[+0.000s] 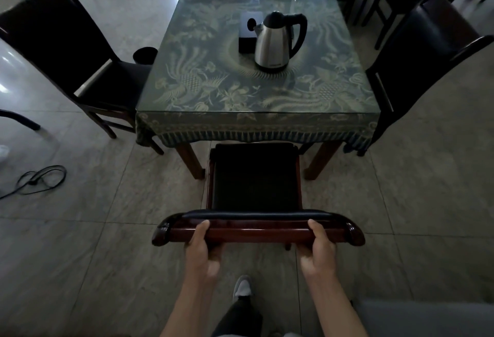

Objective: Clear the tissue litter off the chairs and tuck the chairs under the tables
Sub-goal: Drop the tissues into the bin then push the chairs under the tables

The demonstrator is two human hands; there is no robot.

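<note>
A dark wooden chair [255, 179] with a black seat stands in front of me, its front edge just under the fringe of the table [256, 101]. My left hand [200, 248] grips the left part of the chair's top rail [256, 229]. My right hand [319, 249] grips the right part of the same rail. The seat shows no tissue. The square table carries a patterned blue-green cloth under glass.
A steel kettle [278, 42] and a dark box [248, 33] stand on the table. Black chairs flank it at the left [66, 50] and right [417, 63]. A small black bin [145, 54] sits beside the left chair. A cable [40, 179] lies on the tiled floor at left.
</note>
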